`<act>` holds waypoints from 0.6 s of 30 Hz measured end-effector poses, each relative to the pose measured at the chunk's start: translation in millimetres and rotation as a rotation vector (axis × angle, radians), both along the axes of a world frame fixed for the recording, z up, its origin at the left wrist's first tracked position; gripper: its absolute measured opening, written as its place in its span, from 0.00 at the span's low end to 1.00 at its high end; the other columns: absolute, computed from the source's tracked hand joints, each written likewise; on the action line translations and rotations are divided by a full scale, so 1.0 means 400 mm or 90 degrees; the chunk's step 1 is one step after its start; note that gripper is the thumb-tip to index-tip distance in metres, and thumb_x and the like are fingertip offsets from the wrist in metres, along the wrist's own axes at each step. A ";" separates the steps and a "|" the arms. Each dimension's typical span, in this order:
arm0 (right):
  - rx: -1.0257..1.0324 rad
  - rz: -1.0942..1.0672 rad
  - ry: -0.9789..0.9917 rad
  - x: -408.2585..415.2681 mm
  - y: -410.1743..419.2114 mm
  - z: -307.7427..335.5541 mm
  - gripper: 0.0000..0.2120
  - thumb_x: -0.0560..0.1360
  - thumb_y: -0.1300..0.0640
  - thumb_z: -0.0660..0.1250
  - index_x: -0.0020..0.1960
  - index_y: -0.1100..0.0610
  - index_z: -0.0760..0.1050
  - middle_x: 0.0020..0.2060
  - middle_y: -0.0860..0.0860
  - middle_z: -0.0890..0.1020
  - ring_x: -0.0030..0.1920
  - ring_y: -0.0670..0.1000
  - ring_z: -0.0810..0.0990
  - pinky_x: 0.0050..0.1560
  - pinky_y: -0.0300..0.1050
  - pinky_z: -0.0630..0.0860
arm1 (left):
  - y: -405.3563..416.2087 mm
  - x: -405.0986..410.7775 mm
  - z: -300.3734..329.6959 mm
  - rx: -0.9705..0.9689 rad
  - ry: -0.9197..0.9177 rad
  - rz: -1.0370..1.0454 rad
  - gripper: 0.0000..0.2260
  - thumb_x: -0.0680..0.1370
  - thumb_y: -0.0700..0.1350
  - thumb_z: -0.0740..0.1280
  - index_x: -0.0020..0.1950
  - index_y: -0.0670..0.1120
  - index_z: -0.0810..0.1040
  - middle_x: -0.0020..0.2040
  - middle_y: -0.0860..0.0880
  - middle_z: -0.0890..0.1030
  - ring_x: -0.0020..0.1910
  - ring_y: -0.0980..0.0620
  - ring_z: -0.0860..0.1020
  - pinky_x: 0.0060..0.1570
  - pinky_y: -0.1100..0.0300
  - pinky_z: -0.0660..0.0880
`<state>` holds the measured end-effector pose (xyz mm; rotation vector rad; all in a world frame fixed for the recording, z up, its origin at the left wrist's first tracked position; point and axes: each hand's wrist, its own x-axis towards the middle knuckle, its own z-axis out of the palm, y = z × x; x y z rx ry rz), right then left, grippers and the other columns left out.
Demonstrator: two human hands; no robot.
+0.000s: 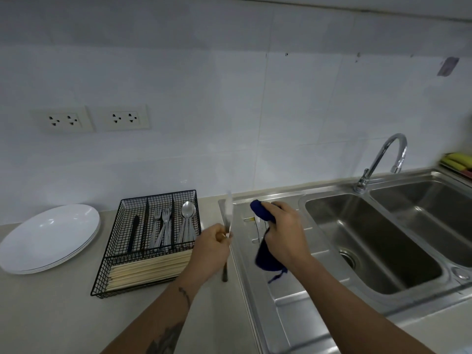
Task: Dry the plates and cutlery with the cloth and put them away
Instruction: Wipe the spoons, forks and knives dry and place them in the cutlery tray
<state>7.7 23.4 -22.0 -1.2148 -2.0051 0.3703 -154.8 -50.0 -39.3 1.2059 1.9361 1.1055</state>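
My left hand [210, 247] grips a knife [228, 213] by its middle, the blurred blade pointing up and the dark handle sticking out below the hand. My right hand [282, 232] holds a dark blue cloth [264, 259], bunched at the top and hanging down over the steel draining board [288, 310]. A black wire cutlery basket [122, 277] stands left of my hands, with a dark knife [133, 232], forks [163, 227], spoons [187, 222] and wooden chopsticks [150, 270] in its compartments. A stack of white plates [49, 237] lies at the far left.
A double steel sink [370, 241] with a curved tap [383, 159] fills the right side. Another piece of cutlery lies on the draining board behind the cloth. Yellow-green sponges [457, 160] sit at the far right edge. Wall sockets [92, 120] are above the beige counter [51, 315].
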 end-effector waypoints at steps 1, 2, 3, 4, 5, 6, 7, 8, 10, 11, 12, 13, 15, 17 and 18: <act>-0.006 0.014 0.018 -0.013 -0.010 0.003 0.28 0.69 0.74 0.62 0.65 0.56 0.76 0.57 0.51 0.77 0.55 0.50 0.75 0.57 0.36 0.71 | 0.010 0.001 0.014 0.010 -0.055 0.026 0.04 0.77 0.39 0.67 0.44 0.46 0.78 0.36 0.50 0.80 0.35 0.53 0.78 0.37 0.58 0.77; -0.010 0.025 0.029 -0.025 -0.018 0.005 0.27 0.70 0.74 0.62 0.65 0.56 0.76 0.56 0.51 0.77 0.54 0.49 0.75 0.57 0.33 0.69 | 0.020 0.000 0.029 0.016 -0.117 0.053 0.04 0.76 0.37 0.67 0.44 0.45 0.78 0.39 0.47 0.82 0.37 0.51 0.82 0.40 0.56 0.80; -0.017 0.035 0.037 -0.035 -0.025 0.005 0.26 0.71 0.73 0.62 0.65 0.55 0.76 0.56 0.50 0.77 0.54 0.48 0.75 0.56 0.31 0.68 | 0.030 0.000 0.044 0.021 -0.181 0.074 0.05 0.76 0.35 0.67 0.43 0.44 0.77 0.40 0.45 0.82 0.38 0.49 0.83 0.40 0.56 0.81; -0.024 0.044 0.042 -0.044 -0.031 0.002 0.25 0.72 0.72 0.62 0.65 0.54 0.75 0.56 0.50 0.77 0.54 0.48 0.75 0.56 0.29 0.67 | 0.039 0.001 0.059 0.025 -0.246 0.090 0.05 0.76 0.33 0.66 0.42 0.42 0.76 0.41 0.42 0.83 0.39 0.48 0.84 0.39 0.57 0.81; -0.029 0.056 0.045 -0.053 -0.038 -0.004 0.26 0.72 0.72 0.62 0.66 0.54 0.75 0.56 0.50 0.77 0.55 0.48 0.75 0.56 0.30 0.68 | 0.046 0.000 0.072 0.034 -0.313 0.102 0.06 0.76 0.32 0.66 0.42 0.41 0.76 0.41 0.40 0.83 0.40 0.47 0.85 0.39 0.57 0.81; -0.026 0.070 0.037 -0.061 -0.046 -0.015 0.26 0.71 0.72 0.62 0.66 0.54 0.74 0.57 0.50 0.76 0.56 0.49 0.75 0.58 0.33 0.69 | 0.049 0.000 0.083 0.048 -0.377 0.115 0.06 0.76 0.31 0.65 0.42 0.40 0.75 0.42 0.39 0.83 0.41 0.45 0.85 0.40 0.57 0.81; -0.011 0.084 0.015 -0.067 -0.056 -0.030 0.28 0.70 0.72 0.62 0.67 0.54 0.74 0.58 0.51 0.76 0.57 0.50 0.74 0.59 0.38 0.71 | 0.050 -0.002 0.092 0.066 -0.433 0.131 0.06 0.75 0.30 0.65 0.42 0.40 0.75 0.41 0.39 0.82 0.41 0.44 0.85 0.42 0.55 0.82; 0.011 0.097 -0.020 -0.068 -0.066 -0.049 0.29 0.69 0.71 0.64 0.68 0.54 0.73 0.59 0.52 0.76 0.58 0.52 0.74 0.60 0.43 0.73 | 0.051 -0.006 0.095 0.083 -0.478 0.150 0.07 0.75 0.29 0.64 0.41 0.40 0.74 0.41 0.39 0.81 0.41 0.43 0.84 0.42 0.54 0.82; 0.046 0.109 -0.080 -0.052 -0.075 -0.087 0.30 0.68 0.72 0.66 0.68 0.56 0.73 0.62 0.55 0.76 0.60 0.57 0.73 0.61 0.50 0.73 | 0.052 -0.022 0.091 0.100 -0.534 0.188 0.08 0.75 0.28 0.63 0.42 0.40 0.74 0.39 0.39 0.79 0.39 0.43 0.82 0.42 0.52 0.82; 0.038 0.100 -0.090 -0.040 -0.072 -0.098 0.29 0.68 0.72 0.67 0.68 0.57 0.73 0.62 0.56 0.76 0.61 0.58 0.73 0.62 0.52 0.73 | 0.051 -0.028 0.086 0.099 -0.544 0.197 0.08 0.75 0.28 0.63 0.43 0.40 0.74 0.39 0.40 0.78 0.38 0.43 0.82 0.42 0.52 0.83; 0.020 0.082 -0.088 -0.029 -0.066 -0.100 0.29 0.67 0.72 0.68 0.67 0.57 0.74 0.62 0.56 0.76 0.61 0.58 0.73 0.62 0.53 0.74 | 0.048 -0.033 0.080 0.094 -0.546 0.195 0.08 0.76 0.28 0.63 0.44 0.40 0.74 0.39 0.40 0.78 0.38 0.44 0.82 0.42 0.52 0.83; 0.004 0.067 -0.085 -0.024 -0.058 -0.098 0.29 0.66 0.73 0.68 0.66 0.58 0.75 0.60 0.55 0.77 0.59 0.57 0.74 0.60 0.53 0.75 | 0.044 -0.034 0.075 0.087 -0.546 0.184 0.07 0.76 0.29 0.62 0.44 0.40 0.74 0.39 0.41 0.79 0.39 0.44 0.82 0.43 0.51 0.83; 0.019 0.063 -0.094 -0.035 -0.052 -0.083 0.30 0.64 0.74 0.70 0.64 0.58 0.76 0.57 0.55 0.78 0.56 0.57 0.75 0.56 0.54 0.76 | 0.036 -0.028 0.069 0.081 -0.558 0.155 0.06 0.78 0.30 0.63 0.45 0.39 0.75 0.39 0.40 0.81 0.40 0.44 0.84 0.45 0.51 0.83; 0.065 0.083 -0.108 -0.061 -0.063 -0.063 0.31 0.63 0.73 0.71 0.65 0.58 0.75 0.59 0.56 0.78 0.57 0.58 0.75 0.57 0.53 0.76 | 0.031 -0.016 0.068 0.115 -0.583 0.120 0.05 0.79 0.31 0.64 0.46 0.39 0.75 0.42 0.40 0.83 0.42 0.44 0.85 0.45 0.53 0.83; 0.081 0.094 -0.107 -0.068 -0.070 -0.055 0.32 0.63 0.72 0.71 0.66 0.58 0.74 0.60 0.56 0.77 0.59 0.58 0.74 0.59 0.52 0.75 | 0.031 -0.011 0.070 0.141 -0.585 0.110 0.04 0.80 0.32 0.64 0.47 0.39 0.76 0.44 0.39 0.83 0.44 0.44 0.85 0.45 0.53 0.83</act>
